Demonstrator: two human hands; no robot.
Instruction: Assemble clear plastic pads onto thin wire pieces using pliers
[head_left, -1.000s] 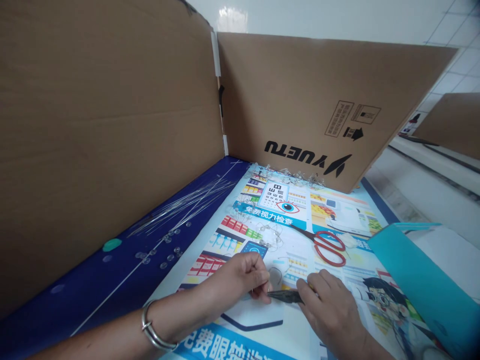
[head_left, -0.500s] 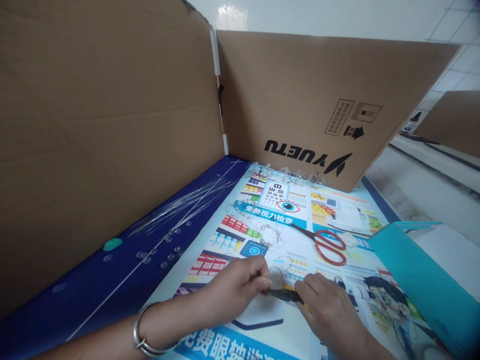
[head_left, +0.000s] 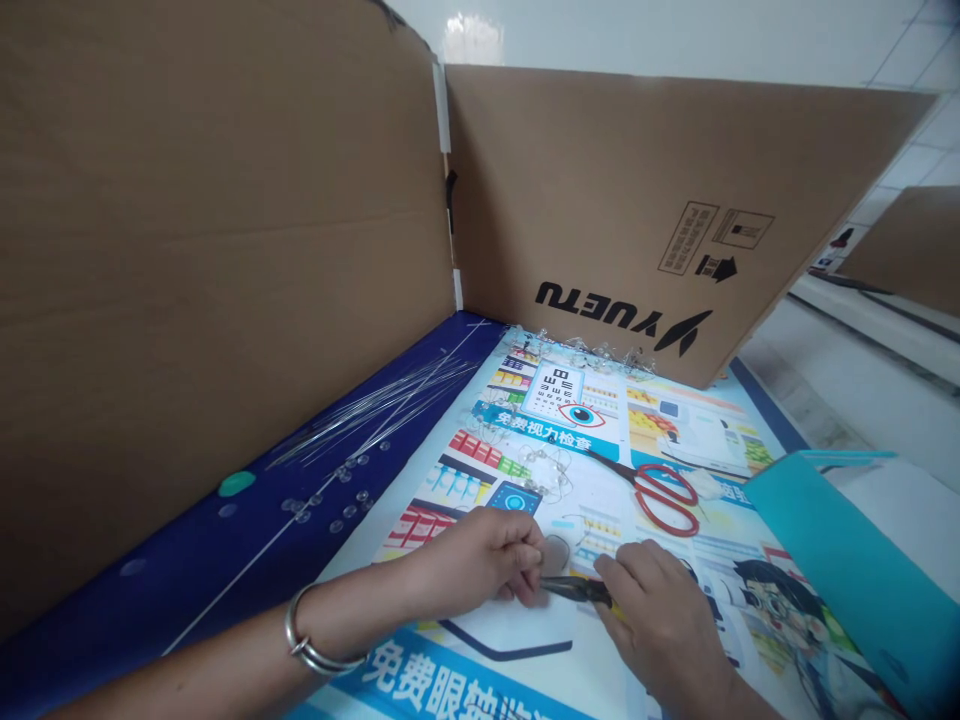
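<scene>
In the head view, my right hand (head_left: 664, 610) is wrapped round a pair of pliers (head_left: 577, 588) with dark jaws and a bit of yellow handle showing. The jaws point left and meet the fingertips of my left hand (head_left: 499, 560). Those left fingers are pinched together on a thin wire (head_left: 556, 550), whose curved loop rises just above the pliers; its end at the jaws is hidden by the fingers. Beyond my left hand lies a ring of wire with clear beads (head_left: 551, 468). Red-handled scissors (head_left: 666, 500) rest past my right hand.
Straight wires (head_left: 375, 405), loose clear beads (head_left: 346, 472) and a green piece (head_left: 237, 484) lie on the blue strip at left. Cardboard walls (head_left: 585, 180) stand left and behind, with more beaded wire (head_left: 600, 355) along the back. A teal folder (head_left: 832, 560) lies at right.
My left fingers have shifted slightly against the plier tips, and the wire loop looks turned. The whole view has moved a little; my right hand keeps its grip on the pliers.
</scene>
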